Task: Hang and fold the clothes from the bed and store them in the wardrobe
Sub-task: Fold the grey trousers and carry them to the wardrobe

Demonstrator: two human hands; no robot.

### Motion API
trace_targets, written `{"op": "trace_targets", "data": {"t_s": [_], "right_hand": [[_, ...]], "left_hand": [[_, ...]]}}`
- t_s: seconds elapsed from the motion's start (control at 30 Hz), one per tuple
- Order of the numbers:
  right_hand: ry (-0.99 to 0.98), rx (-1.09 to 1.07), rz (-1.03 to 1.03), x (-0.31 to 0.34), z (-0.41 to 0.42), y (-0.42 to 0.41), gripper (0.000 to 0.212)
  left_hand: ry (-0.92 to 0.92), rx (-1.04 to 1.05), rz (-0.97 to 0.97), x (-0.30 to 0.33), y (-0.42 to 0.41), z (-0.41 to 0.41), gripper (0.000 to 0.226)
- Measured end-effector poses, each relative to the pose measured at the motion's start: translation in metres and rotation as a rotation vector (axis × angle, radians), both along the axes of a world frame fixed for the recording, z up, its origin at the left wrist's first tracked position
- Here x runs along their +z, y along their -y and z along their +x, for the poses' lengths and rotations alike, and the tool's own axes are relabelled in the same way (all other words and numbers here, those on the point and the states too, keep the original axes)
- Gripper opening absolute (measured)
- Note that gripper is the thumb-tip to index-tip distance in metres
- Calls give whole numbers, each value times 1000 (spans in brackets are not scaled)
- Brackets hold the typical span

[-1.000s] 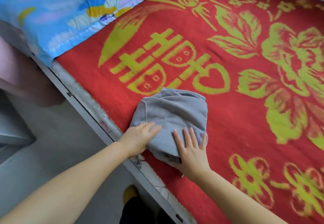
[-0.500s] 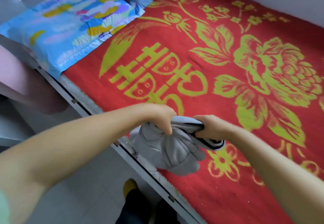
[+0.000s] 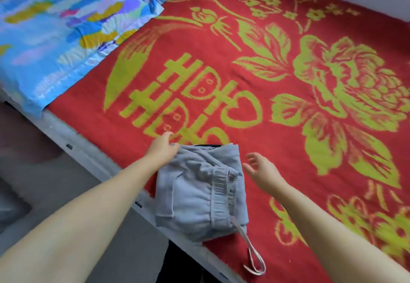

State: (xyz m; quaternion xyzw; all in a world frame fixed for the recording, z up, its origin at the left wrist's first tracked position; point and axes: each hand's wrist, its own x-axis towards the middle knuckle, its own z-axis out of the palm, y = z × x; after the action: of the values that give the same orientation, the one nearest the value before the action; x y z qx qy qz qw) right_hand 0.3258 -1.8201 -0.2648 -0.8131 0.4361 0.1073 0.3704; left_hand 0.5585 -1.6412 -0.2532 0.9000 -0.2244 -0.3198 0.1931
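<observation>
the folded grey cotton sweatpants [image 3: 199, 191], lifted a moment ago, lie on the red floral blanket [image 3: 277, 109], left hand [image 3: 163, 149] touching their far corner with loose fingers, right hand [image 3: 263, 170] released and spread open.

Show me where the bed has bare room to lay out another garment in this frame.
The widest free patch is the red blanket right of the patterned pillow and beyond the folded grey trousers, across the flower print. It is crowded at the near edge: trousers, drawstring, left hand touching them, right hand open beside them.
</observation>
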Motion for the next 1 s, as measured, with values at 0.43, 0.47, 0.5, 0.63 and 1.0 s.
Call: {"op": "trace_targets", "data": {"t_s": [0.43, 0.47, 0.5, 0.63, 1.0], "right_hand": [[117, -434, 201, -45, 25, -99, 35], [164, -433, 203, -43, 29, -100, 23], [243, -402, 190, -37, 34, -98, 17], [331, -244, 43, -25, 43, -56, 10], [118, 522, -585, -52, 52, -82, 55]], "left_hand": [[164, -455, 280, -98, -45, -102, 71], [153, -422, 226, -98, -47, -104, 70], [161, -385, 148, -96, -50, -105, 67], [238, -280, -70, -90, -57, -107, 64], [476, -409, 42, -94, -31, -95, 61]]}}
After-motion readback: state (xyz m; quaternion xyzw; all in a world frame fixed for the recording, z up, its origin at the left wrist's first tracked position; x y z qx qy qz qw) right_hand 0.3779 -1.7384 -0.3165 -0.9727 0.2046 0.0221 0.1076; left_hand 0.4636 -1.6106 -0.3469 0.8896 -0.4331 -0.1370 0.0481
